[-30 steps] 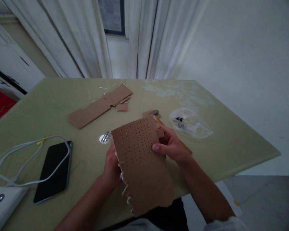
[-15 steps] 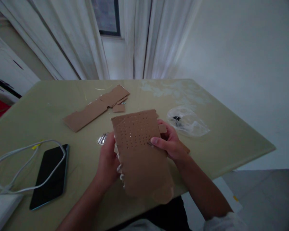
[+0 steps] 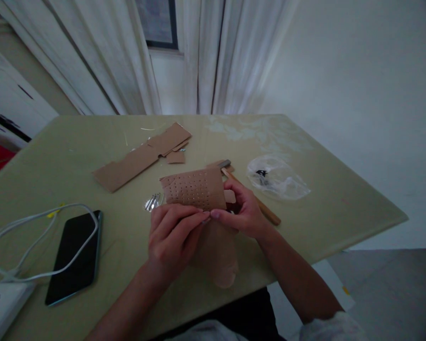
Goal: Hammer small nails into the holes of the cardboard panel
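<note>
A brown cardboard piece (image 3: 194, 187) with rows of small punched holes is tilted above the near part of the table. My right hand (image 3: 246, 212) is closed on its right edge, the thumb lying on the front face. Across the lower part of the card is my left hand (image 3: 173, 234), its fingers pressed together and meeting the right thumb. Anything small between those fingertips is hidden. Several nails (image 3: 152, 202) rest on clear plastic just beyond the left hand. Behind the right hand lies a hammer (image 3: 267, 210) with a wooden handle.
Long cardboard strips (image 3: 142, 158) lie at the back left. A clear plastic bag (image 3: 279, 177) with dark bits is on the right. A phone (image 3: 74, 258), a white cable (image 3: 39, 218) and a white device (image 3: 7, 308) occupy the left side of the table (image 3: 315, 222).
My left hand has moved from the card's left edge onto its front, fingertips meeting the right thumb. The card has tilted and lowered, uncovering the hammer behind it.
</note>
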A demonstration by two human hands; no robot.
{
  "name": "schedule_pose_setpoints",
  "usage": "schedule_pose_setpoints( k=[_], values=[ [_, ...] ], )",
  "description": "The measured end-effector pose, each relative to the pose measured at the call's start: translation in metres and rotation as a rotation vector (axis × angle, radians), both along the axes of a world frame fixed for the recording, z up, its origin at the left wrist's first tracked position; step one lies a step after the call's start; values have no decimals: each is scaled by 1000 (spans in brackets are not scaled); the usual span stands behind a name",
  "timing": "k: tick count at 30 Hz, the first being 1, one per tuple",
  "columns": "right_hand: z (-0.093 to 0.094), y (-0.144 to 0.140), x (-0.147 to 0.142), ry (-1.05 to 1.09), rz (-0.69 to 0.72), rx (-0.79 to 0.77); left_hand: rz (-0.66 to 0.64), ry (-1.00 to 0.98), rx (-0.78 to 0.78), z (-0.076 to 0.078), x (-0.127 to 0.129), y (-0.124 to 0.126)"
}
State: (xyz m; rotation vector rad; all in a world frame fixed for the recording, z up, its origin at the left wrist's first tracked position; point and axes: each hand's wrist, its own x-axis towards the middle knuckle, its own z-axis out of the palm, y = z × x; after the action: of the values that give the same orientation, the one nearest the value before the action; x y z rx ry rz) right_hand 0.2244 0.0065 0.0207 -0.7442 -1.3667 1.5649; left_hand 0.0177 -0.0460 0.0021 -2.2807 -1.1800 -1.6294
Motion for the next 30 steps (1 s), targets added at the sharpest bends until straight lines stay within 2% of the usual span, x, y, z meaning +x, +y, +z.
schedule_pose_setpoints(
  k=[6,11,13,14,15,16,17,21,23,26,30],
  values=[
    [0,0,1,-66,-12,85,-123,-4,90,-3,-8,-3],
    [-6,5,3,-21,-26,-27,-212,-32,86,0,-13,-18],
    [-6,5,5,17,-64,-72,-111,-94,49,2,-18,-12],
    [-6,5,6,32,-89,-88,-1,-130,20,4,-22,-6],
    [-5,4,6,46,-117,-100,161,-171,-28,5,-28,1],
    [-5,4,7,60,-140,-107,322,-177,-141,5,-34,10],
    [-5,4,7,75,-161,-111,435,-145,-262,6,-42,18],
    [-8,6,6,127,-201,-133,675,141,-584,5,-73,37],
    [-9,8,5,138,-208,-146,716,304,-767,2,-83,38],
    [-10,10,5,145,-212,-145,689,460,-982,-1,-86,38],
    [-8,10,5,177,-177,-137,638,500,-1055,-3,-83,42]
  ],
)
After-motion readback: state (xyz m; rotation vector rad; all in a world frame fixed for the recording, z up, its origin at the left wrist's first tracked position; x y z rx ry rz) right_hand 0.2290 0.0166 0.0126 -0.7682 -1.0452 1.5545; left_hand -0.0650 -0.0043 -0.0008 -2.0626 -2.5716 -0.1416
